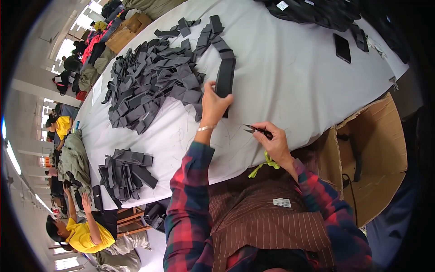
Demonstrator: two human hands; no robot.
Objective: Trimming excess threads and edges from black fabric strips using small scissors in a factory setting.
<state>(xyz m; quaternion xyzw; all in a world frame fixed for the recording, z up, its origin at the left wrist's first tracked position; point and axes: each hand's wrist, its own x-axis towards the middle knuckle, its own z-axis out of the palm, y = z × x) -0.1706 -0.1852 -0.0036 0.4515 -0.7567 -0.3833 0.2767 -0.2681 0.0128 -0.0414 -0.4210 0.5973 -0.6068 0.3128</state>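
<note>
My left hand (215,105) grips the near end of a dark grey fabric strip (225,75) between thumb and fingers. From its far end, a chain of similar folded pieces (206,38) curves left towards a big heap of grey fabric pieces (154,81). In my right hand (277,146) is a pair of thread snips (260,131), blades pointing left and apart from the strip. A yellow-green ribbon (264,165) hangs beside my right wrist. Loose thread ends lie on the white cloth (181,154) below my left hand.
Another stack of grey strips (127,174) lies at the table's near left. A phone (342,47) and black garments (312,13) rest at the far right. An open cardboard box (371,158) stands by my right arm. People in yellow shirts (86,235) work at the left.
</note>
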